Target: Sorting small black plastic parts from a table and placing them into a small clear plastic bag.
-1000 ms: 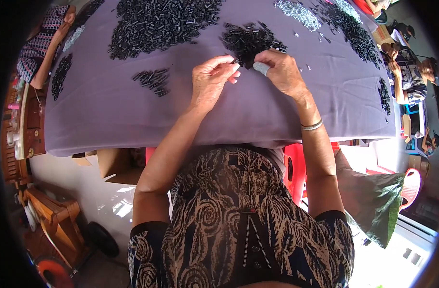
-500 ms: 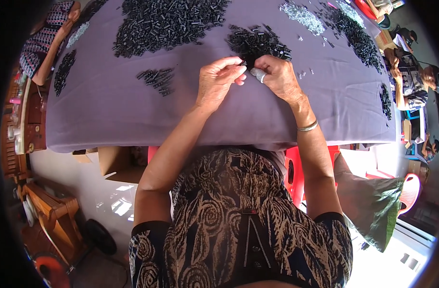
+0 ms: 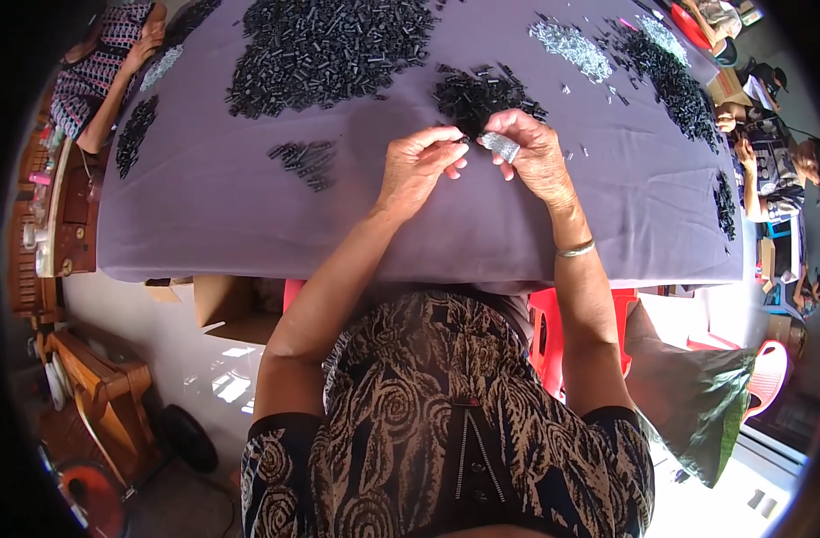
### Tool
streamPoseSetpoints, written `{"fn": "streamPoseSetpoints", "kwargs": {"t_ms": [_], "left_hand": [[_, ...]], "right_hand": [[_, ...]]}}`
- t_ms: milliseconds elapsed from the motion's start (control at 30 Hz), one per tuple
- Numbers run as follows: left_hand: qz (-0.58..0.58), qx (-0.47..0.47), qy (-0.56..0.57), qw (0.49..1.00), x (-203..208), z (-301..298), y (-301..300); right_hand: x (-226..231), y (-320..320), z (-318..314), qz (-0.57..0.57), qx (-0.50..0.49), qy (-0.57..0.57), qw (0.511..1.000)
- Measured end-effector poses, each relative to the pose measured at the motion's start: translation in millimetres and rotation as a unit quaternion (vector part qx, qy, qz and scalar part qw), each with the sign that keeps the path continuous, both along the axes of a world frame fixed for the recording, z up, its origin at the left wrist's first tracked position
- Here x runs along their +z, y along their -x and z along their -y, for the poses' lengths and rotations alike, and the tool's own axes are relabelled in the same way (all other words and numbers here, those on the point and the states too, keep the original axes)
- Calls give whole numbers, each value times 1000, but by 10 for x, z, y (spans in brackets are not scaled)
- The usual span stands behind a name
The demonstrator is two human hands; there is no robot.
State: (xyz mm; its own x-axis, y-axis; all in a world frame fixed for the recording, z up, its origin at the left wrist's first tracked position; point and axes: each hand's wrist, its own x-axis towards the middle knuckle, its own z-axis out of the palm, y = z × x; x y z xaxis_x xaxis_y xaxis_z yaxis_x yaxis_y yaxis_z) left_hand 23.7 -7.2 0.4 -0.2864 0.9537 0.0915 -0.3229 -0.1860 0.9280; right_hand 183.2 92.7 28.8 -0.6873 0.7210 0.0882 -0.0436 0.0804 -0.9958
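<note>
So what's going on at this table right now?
A seated person works over a purple-grey cloth strewn with heaps of small black pieces. The left hand pinches a tiny dark piece, the right hand holds a small silvery bundle, the two brought close together. Other people sit at the table's edges.

red plastic stool [image 3: 546,334] | cardboard box [image 3: 224,307] | green sack [image 3: 697,403] — floor

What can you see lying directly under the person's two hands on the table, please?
Beneath the left hand and right hand lies purple cloth, with a pile of small black parts just beyond. The tabletop under the cloth is covered.
</note>
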Motion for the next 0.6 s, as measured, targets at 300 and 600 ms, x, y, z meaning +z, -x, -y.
{"fn": "streamPoseSetpoints", "kwargs": {"t_ms": [300,600], "left_hand": [[-12,-2,-3,1000,21,30,-7],[-46,-9,-2,999,26,39,-23]], "right_hand": [[-15,5,36,-38,33,-46,998],[-16,-15,73,28,21,-121,992]]}}
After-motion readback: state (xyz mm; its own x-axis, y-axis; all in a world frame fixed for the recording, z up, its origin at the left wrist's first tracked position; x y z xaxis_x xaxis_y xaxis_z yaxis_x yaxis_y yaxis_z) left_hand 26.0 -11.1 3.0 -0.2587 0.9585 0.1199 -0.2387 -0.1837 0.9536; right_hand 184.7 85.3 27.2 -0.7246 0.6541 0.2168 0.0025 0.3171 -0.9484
